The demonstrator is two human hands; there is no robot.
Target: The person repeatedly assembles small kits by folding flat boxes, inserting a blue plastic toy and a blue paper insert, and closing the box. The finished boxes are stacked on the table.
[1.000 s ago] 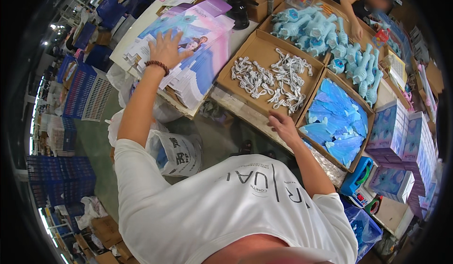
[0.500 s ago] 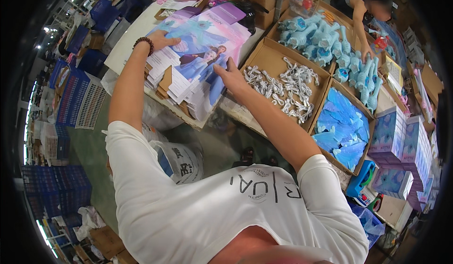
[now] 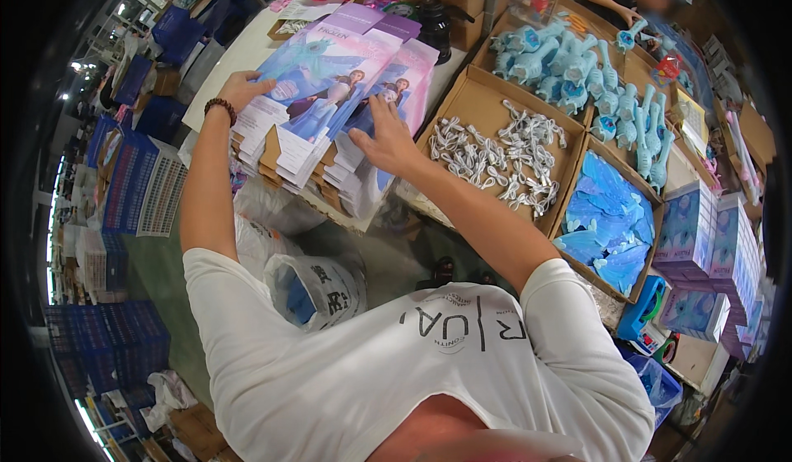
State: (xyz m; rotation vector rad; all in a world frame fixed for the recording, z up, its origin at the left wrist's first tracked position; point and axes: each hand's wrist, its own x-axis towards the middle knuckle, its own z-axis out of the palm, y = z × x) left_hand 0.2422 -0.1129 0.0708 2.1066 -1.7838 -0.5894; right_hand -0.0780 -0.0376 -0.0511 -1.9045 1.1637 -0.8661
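Observation:
Flattened printed cartons [image 3: 318,74], purple, pink and blue with white and brown flaps, lie in two overlapping piles on the table in front of me. My left hand [image 3: 243,92], a beaded bracelet on its wrist, grips the left edge of the left pile; some of its fingers are hidden. On the smaller right pile [image 3: 412,70] rests my right hand [image 3: 386,139], fingers stretched out and thumb apart. To the right of that hand, a cardboard tray holds bundled white cables [image 3: 495,153].
Light-blue toy handles [image 3: 561,66] fill trays farther right, near a co-worker's hand [image 3: 631,18] holding one. Blue wing-like pieces [image 3: 606,223] lie in a nearer tray, beside stacked printed boxes [image 3: 689,231] and a blue tape dispenser [image 3: 642,309]. A white sack [image 3: 330,293] stands below the table.
The cartons have shifted from a fanned spread into two more squared piles. My left hand has moved left and slightly down; my right hand now lies over the right pile. The co-worker has lifted a toy handle.

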